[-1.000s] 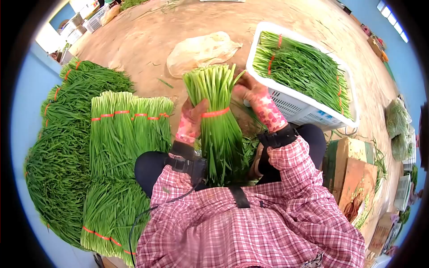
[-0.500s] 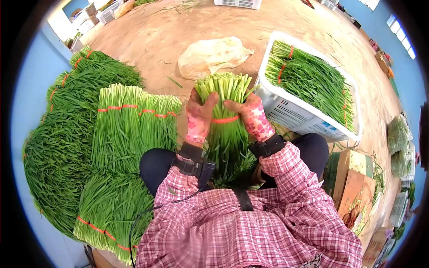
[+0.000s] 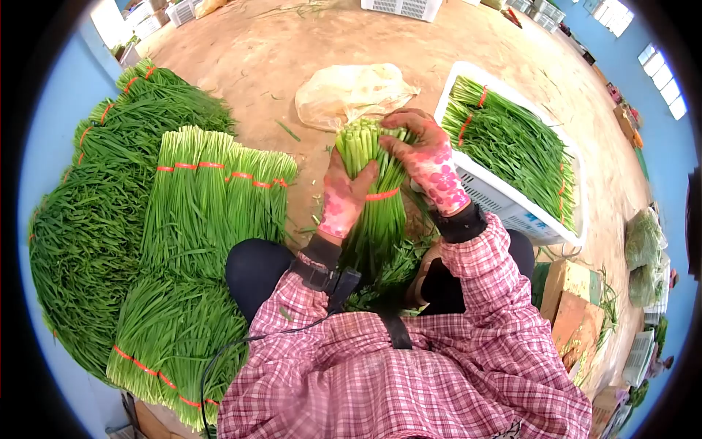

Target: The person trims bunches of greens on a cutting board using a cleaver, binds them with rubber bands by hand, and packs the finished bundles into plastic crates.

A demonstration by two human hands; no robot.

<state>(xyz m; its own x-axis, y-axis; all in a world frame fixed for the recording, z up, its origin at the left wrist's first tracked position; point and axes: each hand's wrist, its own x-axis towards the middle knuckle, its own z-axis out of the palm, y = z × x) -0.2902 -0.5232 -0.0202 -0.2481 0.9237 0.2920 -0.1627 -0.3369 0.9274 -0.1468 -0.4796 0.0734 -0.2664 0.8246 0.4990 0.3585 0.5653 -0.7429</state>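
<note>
Between my knees a bundle of green stalks (image 3: 380,219) stands upright, pale cut ends up, with an orange band round it. My left hand (image 3: 347,190) is wrapped round its left side, just above the band. At the top right of the same bundle, my right hand (image 3: 428,157) has its fingers curled over the cut ends; what its fingertips pinch is too small to name. Banded bundles (image 3: 194,205) lie side by side on the left, beside a larger heap of greens (image 3: 88,241).
A white crate (image 3: 504,192) holding banded greens stands at the right. A pale plastic bag (image 3: 351,94) lies on the floor ahead. Beside my right knee is a wooden block (image 3: 574,322). Another white crate (image 3: 406,9) stands at the far top.
My right hand has moved from the bundle's side near the band up over the cut ends. My left hand, once loosely beside the bundle, now wraps it. The view has shifted slightly.
</note>
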